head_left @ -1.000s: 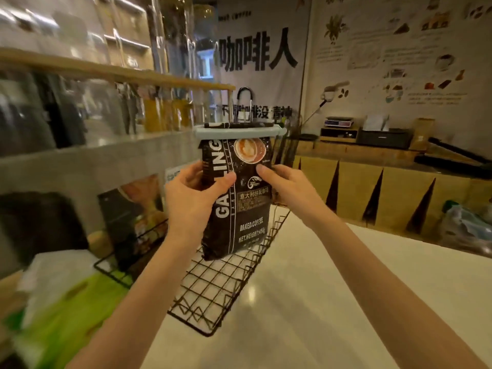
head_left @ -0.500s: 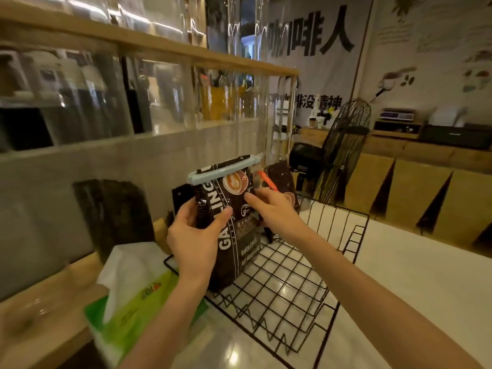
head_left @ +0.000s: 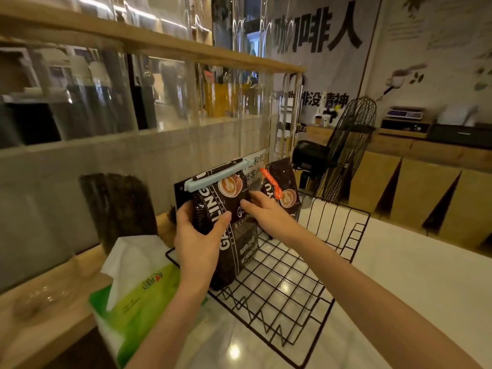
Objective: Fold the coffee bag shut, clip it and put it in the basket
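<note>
Bag's down now. Half a second back, still hanging a bit above the wire; now the coffee bag (head_left: pixel 234 225) standing upright with its bottom edge inside the basket (head_left: pixel 343 230), near the left-hand corner. Top already folded over and pinched under the pale blue clip (head_left: pixel 215 177), so fold and clip steps look done. Left hand (head_left: pixel 197 235) wrapped round the bag's left edge, thumb across the front, fingers behind it, so holding the bag. Right hand (head_left: pixel 266 211) flat against the front, fingers loosely stretched out, more steadying than gripping. Second coffee bag (head_left: pixel 282 187) with an orange clip (head_left: pixel 270 182) already leaning at the back of the basket, just beside this one. Tissue pack (head_left: pixel 138 288) on the tabletop (head_left: pixel 399 275) to the left, outside the wire. Pretty much just letting go left, probably. Might tip forward once released, since nothing obvious propping it up in front.
</note>
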